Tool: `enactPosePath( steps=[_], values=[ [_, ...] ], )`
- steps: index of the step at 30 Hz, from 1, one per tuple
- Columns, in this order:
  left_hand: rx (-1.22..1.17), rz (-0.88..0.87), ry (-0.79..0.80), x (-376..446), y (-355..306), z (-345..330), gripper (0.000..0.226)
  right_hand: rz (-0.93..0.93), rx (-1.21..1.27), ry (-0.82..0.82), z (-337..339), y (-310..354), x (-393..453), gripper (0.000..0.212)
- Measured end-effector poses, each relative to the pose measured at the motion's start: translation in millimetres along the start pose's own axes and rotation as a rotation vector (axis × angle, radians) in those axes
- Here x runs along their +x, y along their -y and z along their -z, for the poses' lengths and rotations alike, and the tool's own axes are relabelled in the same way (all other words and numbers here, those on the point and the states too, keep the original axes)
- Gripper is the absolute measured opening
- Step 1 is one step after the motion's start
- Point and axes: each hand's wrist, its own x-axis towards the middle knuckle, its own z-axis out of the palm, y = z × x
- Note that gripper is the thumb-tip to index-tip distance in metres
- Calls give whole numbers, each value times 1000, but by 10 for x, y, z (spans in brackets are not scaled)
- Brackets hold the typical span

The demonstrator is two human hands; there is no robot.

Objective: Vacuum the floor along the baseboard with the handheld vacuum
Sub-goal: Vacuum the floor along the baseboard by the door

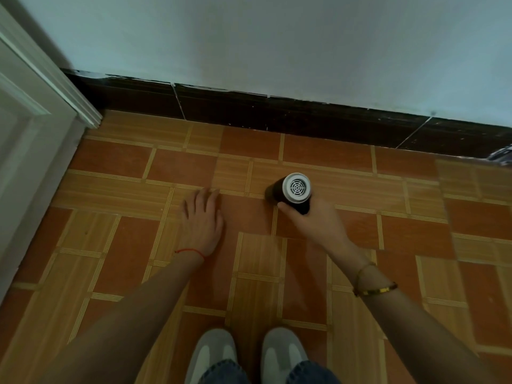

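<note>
My right hand [315,221] is wrapped around the black handheld vacuum [295,191]. Its white round vent end faces up at me and the body points down toward the orange tiled floor [360,217]. The nozzle end is hidden under the body. The vacuum is some way short of the dark brown baseboard [249,112], which runs along the foot of the pale wall. My left hand [203,223] lies flat on the floor with fingers spread, to the left of the vacuum, holding nothing.
A white door frame [41,106] stands at the left and meets the baseboard in the corner. A patterned cloth or object [502,156] shows at the right edge by the baseboard. My two grey shoes [246,353] are at the bottom.
</note>
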Motion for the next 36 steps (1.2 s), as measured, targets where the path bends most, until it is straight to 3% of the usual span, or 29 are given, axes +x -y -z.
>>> enactPosePath(
  steps=[7,18,26,36],
  values=[
    [14,19,28,-8,66,-54,47,53,65,125,-136,102,-80,61],
    [70,-2,44,-43,105,-115,50,-36,22,-117,54,-90,161,52],
    [69,-3,5,-55,146,-173,52,-36,96,-149,-35,-20,354,53],
    [24,-13,-41,-32,247,-238,53,66,150,4,-396,376,649,52]
  ],
)
